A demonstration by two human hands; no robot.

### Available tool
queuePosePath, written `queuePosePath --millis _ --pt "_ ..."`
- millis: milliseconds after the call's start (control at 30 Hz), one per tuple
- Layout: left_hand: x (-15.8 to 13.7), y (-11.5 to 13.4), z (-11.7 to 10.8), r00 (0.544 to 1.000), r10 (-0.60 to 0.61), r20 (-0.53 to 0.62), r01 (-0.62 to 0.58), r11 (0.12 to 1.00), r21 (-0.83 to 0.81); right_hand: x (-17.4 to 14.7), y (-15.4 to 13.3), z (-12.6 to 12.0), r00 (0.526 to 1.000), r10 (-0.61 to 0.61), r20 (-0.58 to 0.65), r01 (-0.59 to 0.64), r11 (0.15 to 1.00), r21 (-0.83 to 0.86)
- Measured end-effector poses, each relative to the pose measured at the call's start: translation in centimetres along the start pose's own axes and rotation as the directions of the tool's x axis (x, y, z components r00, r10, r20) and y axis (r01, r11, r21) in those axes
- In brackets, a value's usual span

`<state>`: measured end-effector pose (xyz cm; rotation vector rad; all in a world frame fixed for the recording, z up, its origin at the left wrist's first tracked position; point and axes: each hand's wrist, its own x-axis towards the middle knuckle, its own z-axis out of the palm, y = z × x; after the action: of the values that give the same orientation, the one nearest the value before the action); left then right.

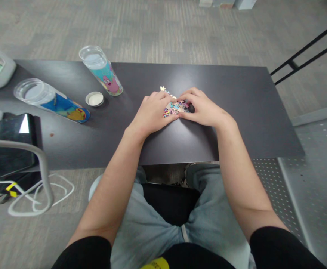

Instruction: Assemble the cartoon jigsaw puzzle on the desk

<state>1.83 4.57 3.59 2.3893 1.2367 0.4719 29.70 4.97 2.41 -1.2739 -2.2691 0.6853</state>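
A small heap of colourful jigsaw puzzle pieces [175, 108] lies on the dark table. My left hand [155, 110] curves around its left side, fingers along the far edge and thumb along the near edge. From the right, my right hand [202, 107] curls around the same heap, thumb and fingers apart. The fingertips of the two hands nearly meet, so the heap sits in the ring between them. Some pale pieces [162, 89] stick out beyond my left fingers. Something dark [191, 108] shows inside my right hand; I cannot tell what it is. Neither hand visibly grips a piece.
Left on the table [253, 112] are a clear-topped blue tube [65, 106], a teal and pink tube [108, 76] and a round white lid [95, 99]. A black device [16, 144], a grey curved bar [41, 160] and white cable [65, 186] occupy the near left.
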Motion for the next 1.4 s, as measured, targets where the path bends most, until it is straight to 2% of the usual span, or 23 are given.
queuePosePath --millis 133,333,467,567,667,767,833,900,1067,1200,1300,1400 --pt "0.4 -0.4 -0.3 0.999 0.033 -0.026 -0.034 0.999 -0.032 0.4 -0.8 0.4 1.0 -0.01 -0.019 0.011 0.999 0.046" --pt "0.3 -0.9 -0.3 0.991 0.069 -0.115 -0.083 0.989 -0.123 0.6 -1.6 0.4 0.994 0.047 -0.099 -0.043 0.998 0.038" --pt "0.5 -1.2 -0.4 0.985 0.069 -0.16 -0.097 0.98 -0.174 0.6 -2.1 -0.2 0.992 0.082 -0.093 -0.075 0.994 0.081" --pt "0.4 -1.4 -0.9 0.983 0.002 -0.184 -0.033 0.986 -0.165 0.4 -2.0 -1.1 0.989 0.119 -0.088 -0.108 0.987 0.119" --pt "-0.2 -2.1 -1.5 0.967 -0.122 -0.224 0.106 0.991 -0.083 -0.3 -1.3 -2.1 0.984 0.143 -0.102 -0.134 0.987 0.092" --pt "-1.3 -3.4 -1.6 0.975 -0.169 -0.146 0.168 0.986 -0.02 -1.2 -0.1 -2.9 0.986 0.154 -0.057 -0.151 0.987 0.048" --pt "-1.9 -4.2 -1.1 0.987 -0.152 -0.054 0.153 0.988 0.009 -1.4 0.6 -2.8 0.985 0.174 -0.013 -0.174 0.984 0.03" --pt "-2.1 -4.4 -0.1 0.993 -0.121 -0.014 0.121 0.993 0.017 -1.3 1.0 -2.3 0.983 0.182 0.015 -0.182 0.983 0.027" --pt "-1.1 -2.4 2.1 0.998 -0.068 -0.009 0.068 0.998 -0.009 0.0 0.0 -0.4 0.995 0.103 0.013 -0.103 0.993 0.061" --pt "0.4 -1.3 2.3 1.0 -0.025 0.015 0.026 0.998 -0.065 0.4 -1.1 -0.5 0.999 0.046 0.007 -0.047 0.991 0.125" --pt "1.0 -1.6 2.0 0.997 -0.038 -0.067 0.028 0.989 -0.144 0.0 -0.7 -1.3 0.999 0.043 -0.016 -0.041 0.994 0.101" --pt "1.2 -2.3 1.6 0.968 -0.126 -0.218 0.068 0.964 -0.259 -0.6 -0.1 -0.8 0.998 0.062 0.001 -0.062 0.998 0.012"
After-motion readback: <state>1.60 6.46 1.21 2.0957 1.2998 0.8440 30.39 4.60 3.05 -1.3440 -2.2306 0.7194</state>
